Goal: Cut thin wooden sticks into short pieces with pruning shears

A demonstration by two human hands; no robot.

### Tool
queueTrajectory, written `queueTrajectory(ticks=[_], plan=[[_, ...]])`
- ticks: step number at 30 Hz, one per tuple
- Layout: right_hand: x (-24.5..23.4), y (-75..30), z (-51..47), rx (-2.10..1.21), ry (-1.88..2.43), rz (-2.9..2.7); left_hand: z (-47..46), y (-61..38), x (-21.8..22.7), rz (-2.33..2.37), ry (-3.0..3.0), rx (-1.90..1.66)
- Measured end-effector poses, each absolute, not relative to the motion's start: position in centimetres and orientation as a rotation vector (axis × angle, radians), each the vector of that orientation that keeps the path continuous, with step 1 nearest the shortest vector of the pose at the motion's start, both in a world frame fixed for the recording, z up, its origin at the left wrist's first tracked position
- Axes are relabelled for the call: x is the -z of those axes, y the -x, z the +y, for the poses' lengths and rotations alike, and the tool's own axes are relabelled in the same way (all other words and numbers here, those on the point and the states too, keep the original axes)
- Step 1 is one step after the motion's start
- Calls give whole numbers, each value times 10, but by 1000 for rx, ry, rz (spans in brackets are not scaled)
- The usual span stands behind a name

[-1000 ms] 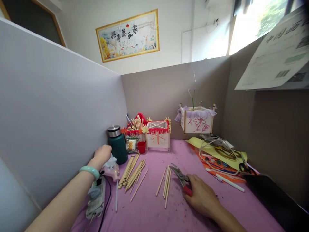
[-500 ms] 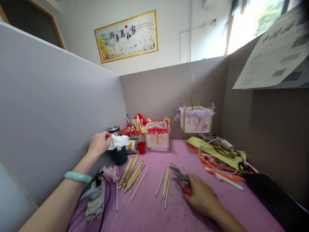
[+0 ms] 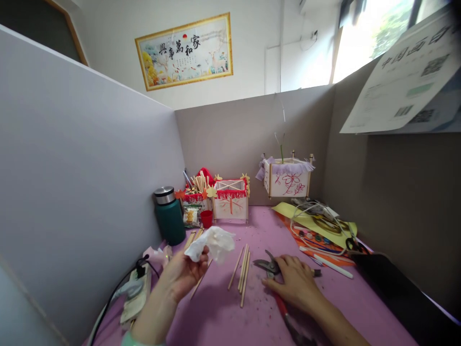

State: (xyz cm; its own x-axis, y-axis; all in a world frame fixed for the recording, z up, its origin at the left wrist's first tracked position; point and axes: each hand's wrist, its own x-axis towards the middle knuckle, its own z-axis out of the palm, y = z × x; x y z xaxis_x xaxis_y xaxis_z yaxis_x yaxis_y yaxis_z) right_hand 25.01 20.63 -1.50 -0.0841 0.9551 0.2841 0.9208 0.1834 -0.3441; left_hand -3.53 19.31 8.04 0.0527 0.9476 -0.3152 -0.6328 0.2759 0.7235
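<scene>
My left hand [image 3: 187, 274] is raised over the table, its fingers closed on a crumpled white tissue [image 3: 218, 242]. On the right, my right hand [image 3: 297, 283] lies loosely round one handle of the pruning shears [image 3: 282, 307], thumb and fingers to either side near the pivot. The shears' blades point left and their handles are spread; the second red handle reaches toward the table's front. Between my hands lie several thin wooden sticks [image 3: 244, 278]. More sticks [image 3: 194, 235] are partly hidden behind the tissue and left hand.
A green thermos [image 3: 170, 218] stands at the left, near a red cup [image 3: 206, 218]. Two decorated paper-and-stick lanterns are at the back, one red-fringed [image 3: 230, 206], one purple-fringed [image 3: 290, 182]. A power strip [image 3: 135, 298] with cords and a pink glue gun [image 3: 158, 254] lie left; a black tablet-like slab [image 3: 403, 293] lies right.
My left hand has moved from beside the thermos rightward and nearer, bringing the tissue over the sticks. The shears' handles have spread apart under my right hand.
</scene>
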Motion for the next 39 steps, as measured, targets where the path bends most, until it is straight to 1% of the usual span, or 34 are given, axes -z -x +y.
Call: queueTrajectory(ticks=[2,4,6,7,10,13,16,18,19,23,26,29,31,33,35,37,39], plan=[[3,-249,203,-93,1595,-1917,186,22,-71,830,-339,-1225],[-13,-242,194,-130,1329,-1849,180,9,-64,798,-289,-1202],[-29,-231,183,-231,1104,-1869,173,-4,-58,761,-272,-1177],[-36,-225,178,-288,1059,-1881,170,-9,-56,752,-267,-1160],[-42,-210,170,-480,1094,-1840,162,-21,-46,759,-292,-1107],[-36,-207,170,-724,1106,-1664,159,-21,-34,829,-420,-1062],[-31,-211,171,-897,1025,-1546,161,-14,-27,979,-594,-1288],[-32,-213,168,-931,994,-1560,160,-11,-30,1044,-720,-1463],[-34,-213,166,-926,989,-1574,160,-12,-32,1059,-783,-1484],[-37,-211,158,-864,978,-1613,156,-20,-42,1061,-889,-1415],[-30,-211,156,-893,991,-1574,156,-22,-40,1031,-862,-1479],[-18,-213,157,-986,1025,-1455,152,-19,-38,1184,-939,-1608],[-14,-214,157,-1036,1033,-1393,146,-20,-38,1317,-1142,-1679],[-16,-213,156,-1077,1015,-1397,139,-25,-40,1344,-1430,-1649],[-22,-210,153,-1114,972,-1428,134,-33,-40,1295,-1664,-1520],[-27,-205,150,-1156,931,-1416,133,-41,-38,1275,-1741,-1388],[-30,-201,147,-1196,885,-1366,132,-47,-36,1302,-1686,-1335]])
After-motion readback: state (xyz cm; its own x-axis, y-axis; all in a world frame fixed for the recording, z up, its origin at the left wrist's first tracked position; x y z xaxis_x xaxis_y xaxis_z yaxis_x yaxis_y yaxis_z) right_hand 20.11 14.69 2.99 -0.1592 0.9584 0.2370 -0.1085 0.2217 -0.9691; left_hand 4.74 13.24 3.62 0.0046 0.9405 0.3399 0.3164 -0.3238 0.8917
